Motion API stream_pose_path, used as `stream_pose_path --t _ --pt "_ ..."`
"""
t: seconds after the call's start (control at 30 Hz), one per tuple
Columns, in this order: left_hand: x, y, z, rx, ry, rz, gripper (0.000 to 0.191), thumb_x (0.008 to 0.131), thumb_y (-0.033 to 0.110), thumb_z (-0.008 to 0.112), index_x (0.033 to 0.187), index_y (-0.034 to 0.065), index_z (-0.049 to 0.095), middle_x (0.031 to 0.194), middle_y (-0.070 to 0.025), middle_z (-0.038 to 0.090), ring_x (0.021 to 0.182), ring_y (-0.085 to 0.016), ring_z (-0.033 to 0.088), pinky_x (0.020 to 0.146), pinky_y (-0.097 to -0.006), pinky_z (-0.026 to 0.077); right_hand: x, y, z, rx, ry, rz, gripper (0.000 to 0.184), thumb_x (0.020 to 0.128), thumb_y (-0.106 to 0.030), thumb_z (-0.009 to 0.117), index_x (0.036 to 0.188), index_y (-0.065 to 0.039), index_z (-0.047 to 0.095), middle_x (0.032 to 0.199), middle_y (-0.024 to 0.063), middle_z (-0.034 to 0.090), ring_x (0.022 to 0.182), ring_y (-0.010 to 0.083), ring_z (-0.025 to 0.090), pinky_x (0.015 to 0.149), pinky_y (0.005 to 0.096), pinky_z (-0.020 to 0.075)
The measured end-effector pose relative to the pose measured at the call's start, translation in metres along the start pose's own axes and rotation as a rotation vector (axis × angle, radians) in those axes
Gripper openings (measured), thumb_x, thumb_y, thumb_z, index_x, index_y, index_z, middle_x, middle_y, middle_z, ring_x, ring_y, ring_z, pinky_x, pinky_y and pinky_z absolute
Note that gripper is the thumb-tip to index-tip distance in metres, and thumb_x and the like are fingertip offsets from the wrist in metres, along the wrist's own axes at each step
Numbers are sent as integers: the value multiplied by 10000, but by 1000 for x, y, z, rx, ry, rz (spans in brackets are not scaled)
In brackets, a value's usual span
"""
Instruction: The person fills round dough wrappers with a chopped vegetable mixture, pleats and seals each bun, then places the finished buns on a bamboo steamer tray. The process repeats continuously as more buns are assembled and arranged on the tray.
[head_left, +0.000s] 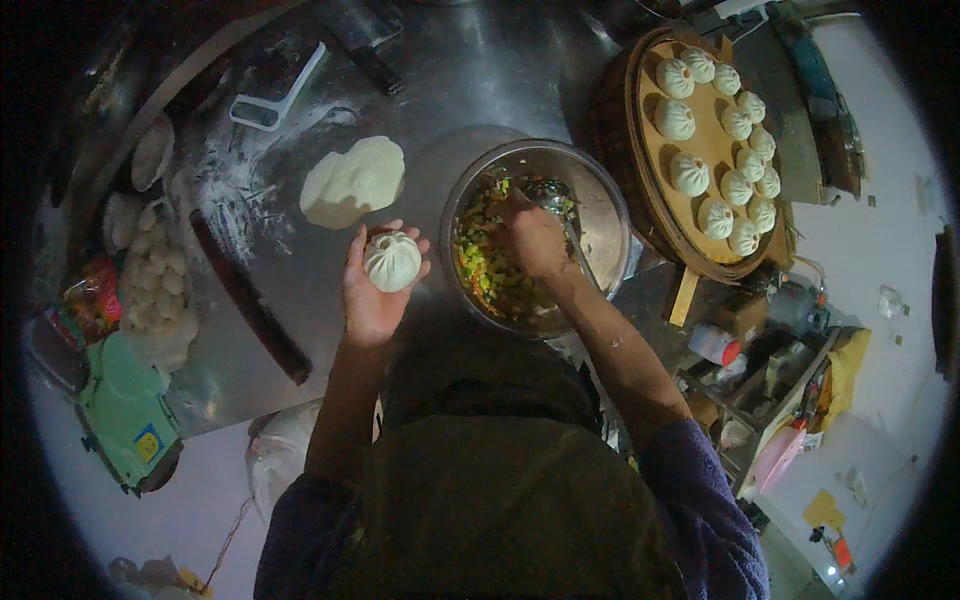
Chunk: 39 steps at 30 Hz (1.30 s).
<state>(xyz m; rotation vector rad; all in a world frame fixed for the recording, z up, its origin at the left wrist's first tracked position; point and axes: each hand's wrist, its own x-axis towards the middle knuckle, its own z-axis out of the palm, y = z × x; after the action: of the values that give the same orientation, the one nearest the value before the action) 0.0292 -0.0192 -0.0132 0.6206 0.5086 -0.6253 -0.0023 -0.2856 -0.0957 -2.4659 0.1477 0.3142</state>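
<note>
On the open palm of my left hand (375, 300) rests a pleated, uncooked bun (392, 261) with a small opening at its top. My right hand (536, 236) reaches into a steel bowl (611, 274) of chopped vegetable filling (487, 277); its fingertips are hidden at the filling, so what they hold cannot be told. A metal spoon (555, 196) lies in the bowl beside that hand, its handle leaning toward the near rim. Flat dough wrappers (352, 180), overlapping, lie on the steel table (247, 390) beyond my left hand.
A round steamer (645, 150) with several pleated buns stands at the right. Left of my left hand lie a dark rolling pin (251, 296), scattered flour (240, 187) and a white-handled tool (281, 105). A cleaver (367, 45) lies at the back. Farther left is a bag of dough pieces (155, 285).
</note>
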Motion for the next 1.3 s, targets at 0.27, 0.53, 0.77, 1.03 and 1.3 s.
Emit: stream_pose_path --t 0.27,0.53,0.77,1.03,1.3 --pt "2 -1 -2 -20 -54 1 455 990 488 425 1128 105 626 1092 -87 666 1031 -268 630 834 -439 501 11 -12 18 -56 -41 -6 294 787 -205 673 1077 -165 696 914 178 682 747 340 669 673 446 525" --pt "5 0 -7 -7 -28 13 480 983 506 432 1165 103 618 1118 -94 662 1051 -276 624 869 -451 482 8 -31 -12 -408 -98 -224 349 760 -133 683 1107 -169 694 896 156 689 805 343 673 703 444 529" --pt "3 1 -5 -28 -15 20 465 993 489 421 1145 97 620 1103 -95 663 1037 -280 625 854 -449 484 -18 -37 -48 -40 206 -154 232 825 -62 657 1055 -79 677 956 158 688 836 355 668 722 409 534" --pt "0 2 1 7 -13 42 438 996 471 423 1129 106 624 1088 -95 665 1030 -274 629 836 -435 493 -66 -4 -35 -322 -64 -45 139 855 -187 660 951 -94 695 939 156 683 832 354 664 697 433 528" --pt "0 4 2 8 -11 33 446 996 473 422 1128 98 623 1078 -95 666 1016 -270 635 827 -427 496 -72 16 -29 -401 1 -5 404 868 -143 597 1270 -184 582 867 171 680 738 382 657 652 480 520"
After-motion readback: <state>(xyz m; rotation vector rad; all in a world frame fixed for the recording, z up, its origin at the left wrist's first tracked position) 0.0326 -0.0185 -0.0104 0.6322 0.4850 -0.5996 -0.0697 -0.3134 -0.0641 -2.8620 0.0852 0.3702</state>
